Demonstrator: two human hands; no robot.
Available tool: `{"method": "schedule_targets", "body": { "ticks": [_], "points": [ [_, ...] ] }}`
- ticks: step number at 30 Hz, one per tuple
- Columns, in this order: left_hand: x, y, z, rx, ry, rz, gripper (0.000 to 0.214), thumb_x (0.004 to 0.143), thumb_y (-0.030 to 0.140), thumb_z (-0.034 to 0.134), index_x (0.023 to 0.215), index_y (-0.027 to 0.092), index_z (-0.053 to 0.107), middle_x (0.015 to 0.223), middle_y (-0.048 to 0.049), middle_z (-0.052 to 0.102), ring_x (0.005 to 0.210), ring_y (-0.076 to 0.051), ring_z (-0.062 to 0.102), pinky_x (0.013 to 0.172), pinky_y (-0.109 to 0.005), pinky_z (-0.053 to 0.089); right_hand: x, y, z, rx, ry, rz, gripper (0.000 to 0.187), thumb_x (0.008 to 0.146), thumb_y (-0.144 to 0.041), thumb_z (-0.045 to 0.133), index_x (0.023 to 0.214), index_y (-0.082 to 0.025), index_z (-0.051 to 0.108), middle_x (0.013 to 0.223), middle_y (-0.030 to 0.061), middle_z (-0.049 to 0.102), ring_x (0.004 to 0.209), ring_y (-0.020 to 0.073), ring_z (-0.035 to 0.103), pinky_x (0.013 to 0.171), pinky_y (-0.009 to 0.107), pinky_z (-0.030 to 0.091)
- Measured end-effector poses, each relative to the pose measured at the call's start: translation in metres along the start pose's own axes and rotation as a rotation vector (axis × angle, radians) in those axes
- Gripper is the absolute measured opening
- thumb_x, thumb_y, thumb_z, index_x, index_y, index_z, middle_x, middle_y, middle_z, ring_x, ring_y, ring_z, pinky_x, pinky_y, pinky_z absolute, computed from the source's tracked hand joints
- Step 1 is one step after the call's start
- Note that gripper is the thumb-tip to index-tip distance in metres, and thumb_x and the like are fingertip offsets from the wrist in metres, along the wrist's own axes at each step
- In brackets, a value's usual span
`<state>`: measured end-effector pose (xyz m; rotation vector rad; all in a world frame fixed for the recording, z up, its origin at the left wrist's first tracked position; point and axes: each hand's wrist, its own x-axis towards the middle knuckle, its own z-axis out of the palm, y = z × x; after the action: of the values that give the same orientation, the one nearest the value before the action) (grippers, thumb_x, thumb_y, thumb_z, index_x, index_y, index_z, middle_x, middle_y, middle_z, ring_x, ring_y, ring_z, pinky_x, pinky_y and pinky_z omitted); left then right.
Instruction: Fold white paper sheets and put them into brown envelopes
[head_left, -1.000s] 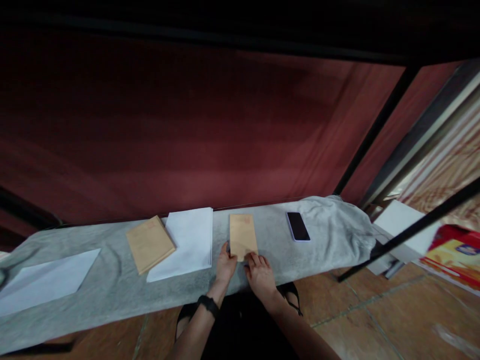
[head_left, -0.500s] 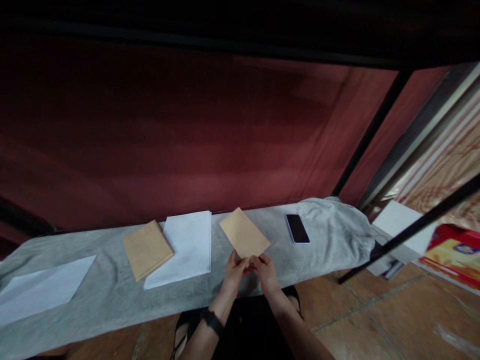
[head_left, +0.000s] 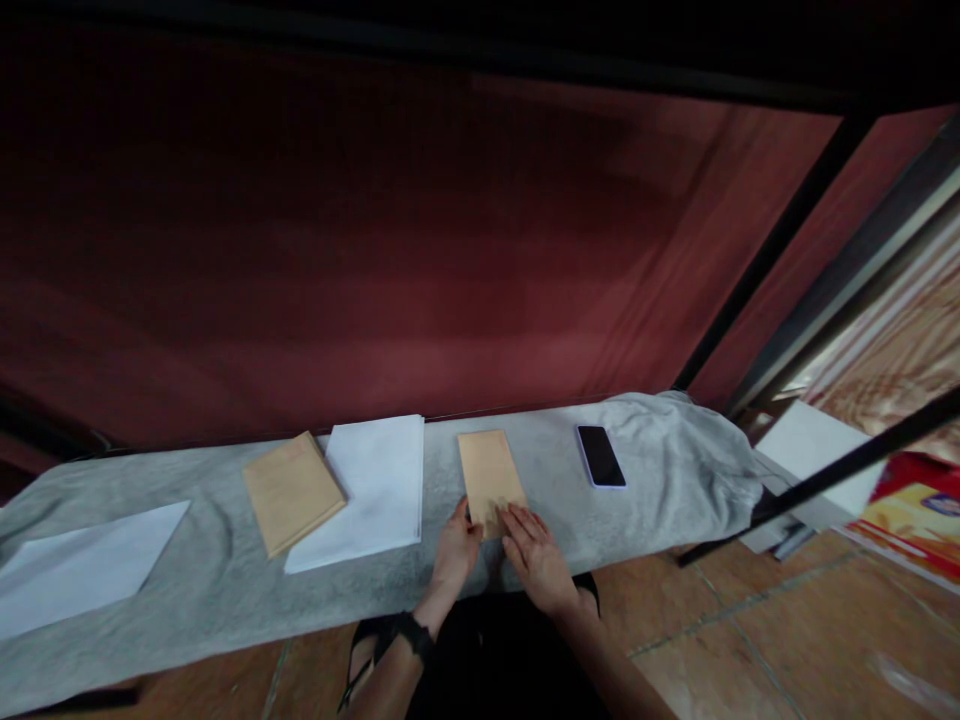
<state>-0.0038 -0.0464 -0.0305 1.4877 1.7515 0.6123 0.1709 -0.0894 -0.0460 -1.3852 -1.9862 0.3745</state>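
a right hand (head_left: pixel 538 562) lies flat, fingers extended, on the near right corner of a brown envelope (head_left: pixel 489 465); a left hand (head_left: pixel 456 550) curls at the near left corner, though whether it pinches the paper cannot be told. beneath the grip spreads a wrinkled grey cloth (head_left: pixel 667 470). to its right rests a phone (head_left: pixel 601 457); to its left, white sheets (head_left: pixel 384 480). beyond stands a dark red panel (head_left: pixel 420 250); below, a tiled floor (head_left: pixel 720 660).

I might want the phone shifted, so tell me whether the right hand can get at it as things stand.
Probably yes: the right hand would just have to leave the brown envelope, and only grey cloth shows between that hand and the phone.
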Motion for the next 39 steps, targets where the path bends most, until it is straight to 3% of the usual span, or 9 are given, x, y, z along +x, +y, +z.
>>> {"method": "schedule_targets", "body": {
  "ticks": [3, 6, 9, 11, 16, 23, 28, 39],
  "points": [
    [-0.004, -0.004, 0.000, 0.247, 0.112, 0.062, 0.054, 0.089, 0.016, 0.051, 0.143, 0.017, 0.046, 0.105, -0.0088, 0.073, 0.089, -0.020, 0.069, 0.078, -0.029, 0.052, -0.004, 0.006, 0.006, -0.266, -0.052, -0.177, 0.044, 0.100, -0.028, 0.046, 0.143, -0.025, 0.053, 0.150, 0.0049, 0.052, 0.138, 0.0218, 0.047, 0.118, 0.043, 0.033],
    [0.001, -0.008, 0.005, 0.427, 0.232, 0.236, 0.045, 0.095, 0.022, 0.042, 0.139, 0.017, 0.051, 0.126, -0.0128, 0.066, 0.112, -0.024, 0.064, 0.096, -0.036, 0.049, -0.007, 0.009, 0.011, -0.366, -0.057, -0.224, 0.046, 0.101, -0.030, 0.046, 0.146, -0.025, 0.048, 0.153, 0.0042, 0.047, 0.140, 0.0208, 0.045, 0.119, 0.042, 0.030],
    [0.023, -0.006, 0.012, 0.553, 0.225, 0.431, 0.049, 0.098, 0.029, 0.037, 0.145, 0.015, 0.047, 0.147, -0.0138, 0.053, 0.138, -0.027, 0.046, 0.114, -0.043, 0.036, -0.007, 0.010, 0.012, -0.379, -0.061, -0.221, 0.047, 0.102, -0.032, 0.046, 0.149, -0.025, 0.045, 0.153, 0.0045, 0.046, 0.140, 0.0202, 0.045, 0.119, 0.042, 0.030],
    [0.043, -0.004, 0.016, 0.627, 0.182, 0.436, 0.056, 0.100, 0.034, 0.035, 0.150, 0.009, 0.040, 0.157, -0.0163, 0.040, 0.147, -0.028, 0.033, 0.120, -0.046, 0.027, -0.007, 0.009, 0.012, -0.378, -0.055, -0.218, 0.047, 0.102, -0.031, 0.046, 0.148, -0.025, 0.046, 0.152, 0.0052, 0.048, 0.139, 0.0203, 0.046, 0.118, 0.042, 0.032],
    [0.093, 0.000, 0.017, 0.736, 0.184, 0.404, 0.067, 0.101, 0.047, 0.028, 0.152, 0.005, 0.034, 0.161, -0.0186, 0.031, 0.150, -0.028, 0.027, 0.123, -0.044, 0.021, -0.006, 0.003, 0.013, -0.396, 0.022, -0.207, 0.045, 0.101, -0.033, 0.049, 0.146, -0.026, 0.049, 0.157, 0.0075, 0.042, 0.143, 0.0249, 0.041, 0.119, 0.047, 0.031],
    [0.132, 0.003, 0.013, 0.743, 0.231, 0.509, 0.063, 0.101, 0.050, 0.028, 0.153, 0.016, 0.036, 0.162, -0.0130, 0.031, 0.151, -0.028, 0.024, 0.123, -0.049, 0.017, -0.004, 0.002, 0.017, -0.437, 0.019, -0.198, 0.050, 0.099, -0.034, 0.053, 0.148, -0.027, 0.047, 0.160, 0.0088, 0.037, 0.144, 0.0269, 0.039, 0.118, 0.046, 0.034],
    [0.143, 0.010, 0.008, 0.731, 0.106, 0.669, 0.054, 0.103, 0.042, 0.027, 0.151, 0.022, 0.041, 0.160, -0.0059, 0.037, 0.150, -0.023, 0.027, 0.125, -0.047, 0.012, -0.005, 0.005, 0.019, -0.431, 0.006, -0.178, 0.054, 0.098, -0.034, 0.054, 0.150, -0.028, 0.043, 0.161, 0.0092, 0.034, 0.144, 0.0278, 0.039, 0.117, 0.046, 0.036],
    [0.137, 0.019, 0.021, 0.662, -0.025, 0.756, 0.053, 0.101, 0.036, 0.031, 0.152, 0.020, 0.038, 0.160, -0.0047, 0.037, 0.149, -0.017, 0.028, 0.125, -0.040, 0.014, -0.007, 0.004, 0.020, -0.388, -0.037, -0.128, 0.053, 0.098, -0.034, 0.053, 0.150, -0.029, 0.044, 0.161, 0.0090, 0.032, 0.143, 0.0299, 0.041, 0.114, 0.047, 0.041]
  ]
}}
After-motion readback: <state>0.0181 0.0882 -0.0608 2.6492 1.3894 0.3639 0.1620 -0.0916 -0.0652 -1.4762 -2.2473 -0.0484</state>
